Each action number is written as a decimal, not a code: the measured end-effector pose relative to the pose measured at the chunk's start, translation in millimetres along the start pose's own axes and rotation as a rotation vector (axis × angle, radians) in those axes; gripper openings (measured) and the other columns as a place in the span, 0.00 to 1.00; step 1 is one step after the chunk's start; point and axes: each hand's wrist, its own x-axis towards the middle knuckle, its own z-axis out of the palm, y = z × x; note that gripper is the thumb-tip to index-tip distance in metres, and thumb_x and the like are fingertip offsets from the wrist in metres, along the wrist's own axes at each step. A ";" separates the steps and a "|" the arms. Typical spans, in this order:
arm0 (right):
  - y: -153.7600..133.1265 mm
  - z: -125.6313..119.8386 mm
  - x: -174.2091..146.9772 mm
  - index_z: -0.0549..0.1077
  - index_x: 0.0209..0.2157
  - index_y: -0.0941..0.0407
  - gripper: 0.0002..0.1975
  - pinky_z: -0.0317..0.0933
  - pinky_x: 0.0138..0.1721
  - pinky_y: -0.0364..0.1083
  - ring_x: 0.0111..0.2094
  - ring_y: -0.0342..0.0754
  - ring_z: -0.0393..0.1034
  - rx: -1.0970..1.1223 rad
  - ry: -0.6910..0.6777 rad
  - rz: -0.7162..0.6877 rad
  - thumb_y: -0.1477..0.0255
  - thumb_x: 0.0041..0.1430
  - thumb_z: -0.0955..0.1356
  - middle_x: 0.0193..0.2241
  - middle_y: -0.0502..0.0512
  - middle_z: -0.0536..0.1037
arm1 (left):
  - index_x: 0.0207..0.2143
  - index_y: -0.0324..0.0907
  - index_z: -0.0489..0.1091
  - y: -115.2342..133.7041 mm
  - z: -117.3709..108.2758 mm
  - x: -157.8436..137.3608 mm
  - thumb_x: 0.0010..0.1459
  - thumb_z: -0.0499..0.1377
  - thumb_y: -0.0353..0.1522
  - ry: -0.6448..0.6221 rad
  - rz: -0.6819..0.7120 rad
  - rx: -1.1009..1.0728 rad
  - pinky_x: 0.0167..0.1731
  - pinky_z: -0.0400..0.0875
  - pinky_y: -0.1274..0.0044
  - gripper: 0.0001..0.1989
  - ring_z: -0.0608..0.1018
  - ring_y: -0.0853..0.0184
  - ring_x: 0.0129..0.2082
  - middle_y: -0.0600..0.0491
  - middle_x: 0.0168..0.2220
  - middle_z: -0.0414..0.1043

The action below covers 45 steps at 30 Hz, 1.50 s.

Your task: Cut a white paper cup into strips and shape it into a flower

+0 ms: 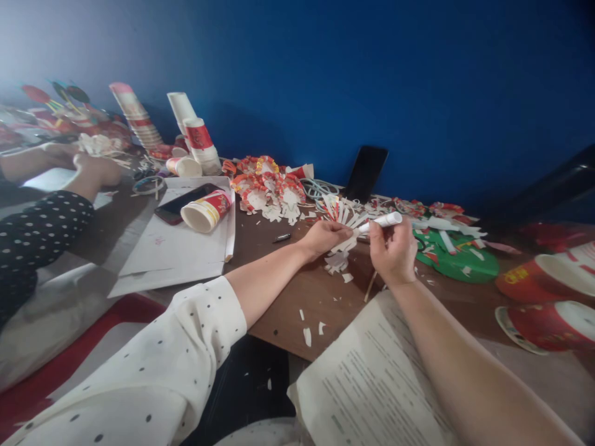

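- As our left hand (325, 238) pinches a fringed paper piece (344, 217) just above the brown table (274, 297), our right hand (395, 253) is wrapped around a white pen-like tube (383, 221); whether its tip touches the strips, we cannot tell.
- We judge the fringed paper piece light and springy, its narrow strips apt to crease or tear; the uncut part, partly hidden by our fingers, seems the safest hold.
- We expect the white pen-like tube to be light, stiff and smooth, perhaps slightly slippery, best gripped around its barrel.
- Loose paper scraps (348, 278) lie near both our hands, with a heap of red-and-white cut-outs (272, 186) beyond.
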 end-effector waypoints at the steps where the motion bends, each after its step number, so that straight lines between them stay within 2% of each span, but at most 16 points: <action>1: 0.8 -0.1 -0.5 0.64 0.36 0.55 0.11 0.65 0.32 0.50 0.28 0.50 0.69 0.021 0.006 0.009 0.62 0.59 0.65 0.28 0.57 0.72 | 0.34 0.36 0.78 -0.2 0.1 0.3 0.49 0.64 0.38 -0.003 -0.001 0.000 0.24 0.62 0.82 0.15 0.66 0.76 0.21 0.56 0.21 0.69; 4: 0.3 -0.6 -1.8 0.64 0.37 0.55 0.11 0.66 0.32 0.50 0.28 0.49 0.70 0.063 -0.017 0.018 0.62 0.59 0.65 0.29 0.56 0.73 | 0.34 0.36 0.78 -0.6 0.2 0.7 0.49 0.64 0.39 -0.019 -0.002 -0.002 0.24 0.62 0.82 0.15 0.66 0.76 0.20 0.56 0.21 0.69; 7: -1.4 -0.4 -1.5 0.64 0.34 0.55 0.11 0.66 0.32 0.50 0.28 0.49 0.70 0.014 -0.044 0.004 0.62 0.58 0.65 0.28 0.56 0.73 | 0.34 0.36 0.78 -1.3 0.1 0.9 0.48 0.65 0.38 -0.004 0.000 0.002 0.26 0.63 0.82 0.14 0.68 0.75 0.22 0.55 0.22 0.71; 12: 2.6 1.5 -2.0 0.64 0.37 0.55 0.12 0.66 0.31 0.50 0.27 0.49 0.70 0.071 0.006 0.045 0.61 0.59 0.64 0.28 0.56 0.73 | 0.34 0.36 0.78 0.3 -0.1 -0.1 0.49 0.64 0.38 0.000 -0.021 0.018 0.24 0.62 0.82 0.14 0.67 0.76 0.21 0.55 0.22 0.71; 17: 1.9 2.2 -2.7 0.64 0.36 0.55 0.12 0.66 0.31 0.50 0.27 0.49 0.70 0.081 -0.059 0.042 0.61 0.59 0.65 0.28 0.56 0.74 | 0.34 0.36 0.78 -0.6 -0.6 0.4 0.49 0.64 0.39 -0.004 0.011 0.034 0.24 0.61 0.82 0.15 0.66 0.76 0.20 0.56 0.21 0.69; 22: -0.3 1.8 -2.2 0.64 0.36 0.55 0.12 0.66 0.31 0.50 0.26 0.49 0.71 0.097 0.009 0.084 0.61 0.59 0.65 0.26 0.55 0.74 | 0.36 0.37 0.78 -0.8 -1.1 0.0 0.49 0.64 0.40 -0.014 -0.015 0.050 0.24 0.61 0.82 0.16 0.66 0.76 0.20 0.56 0.21 0.69; 25: -1.8 1.0 -3.8 0.64 0.38 0.55 0.12 0.66 0.31 0.49 0.26 0.48 0.71 0.185 -0.030 0.106 0.61 0.60 0.65 0.26 0.54 0.74 | 0.35 0.37 0.78 0.2 -1.3 -1.0 0.49 0.63 0.40 -0.022 -0.004 0.052 0.23 0.60 0.82 0.16 0.65 0.76 0.20 0.57 0.20 0.68; 27: -2.8 1.5 -4.3 0.64 0.37 0.55 0.13 0.66 0.31 0.49 0.26 0.49 0.71 0.156 -0.053 0.102 0.60 0.59 0.65 0.27 0.56 0.74 | 0.35 0.37 0.78 -0.1 -1.3 -0.8 0.49 0.63 0.40 -0.016 0.012 0.060 0.24 0.61 0.82 0.16 0.65 0.76 0.21 0.57 0.21 0.69; 30: -3.1 3.0 -3.4 0.64 0.35 0.55 0.14 0.65 0.31 0.50 0.27 0.50 0.71 0.088 -0.018 0.110 0.59 0.58 0.66 0.27 0.56 0.74 | 0.35 0.38 0.79 -1.7 -1.2 0.4 0.49 0.64 0.40 0.004 0.004 0.077 0.26 0.63 0.81 0.15 0.67 0.75 0.22 0.56 0.22 0.70; 35: -3.4 2.4 -3.0 0.63 0.38 0.55 0.13 0.65 0.30 0.49 0.26 0.49 0.71 0.189 -0.026 0.120 0.61 0.59 0.65 0.26 0.55 0.74 | 0.36 0.37 0.79 -2.5 -1.2 0.6 0.50 0.63 0.40 0.000 0.013 0.090 0.27 0.63 0.81 0.16 0.67 0.75 0.22 0.55 0.23 0.70; 40: -1.6 3.4 -2.1 0.64 0.34 0.55 0.13 0.65 0.31 0.50 0.27 0.49 0.70 0.073 0.006 0.089 0.59 0.58 0.66 0.28 0.57 0.74 | 0.36 0.38 0.79 -1.2 -1.2 0.1 0.49 0.64 0.40 0.014 0.002 0.106 0.27 0.64 0.81 0.16 0.67 0.75 0.22 0.55 0.23 0.71; 45: -1.1 3.1 -2.7 0.63 0.37 0.55 0.13 0.65 0.31 0.49 0.25 0.49 0.71 0.170 -0.014 0.122 0.60 0.59 0.65 0.26 0.55 0.74 | 0.35 0.37 0.79 -1.9 -1.6 0.7 0.50 0.63 0.40 0.007 0.015 0.071 0.26 0.63 0.81 0.16 0.67 0.75 0.22 0.56 0.22 0.70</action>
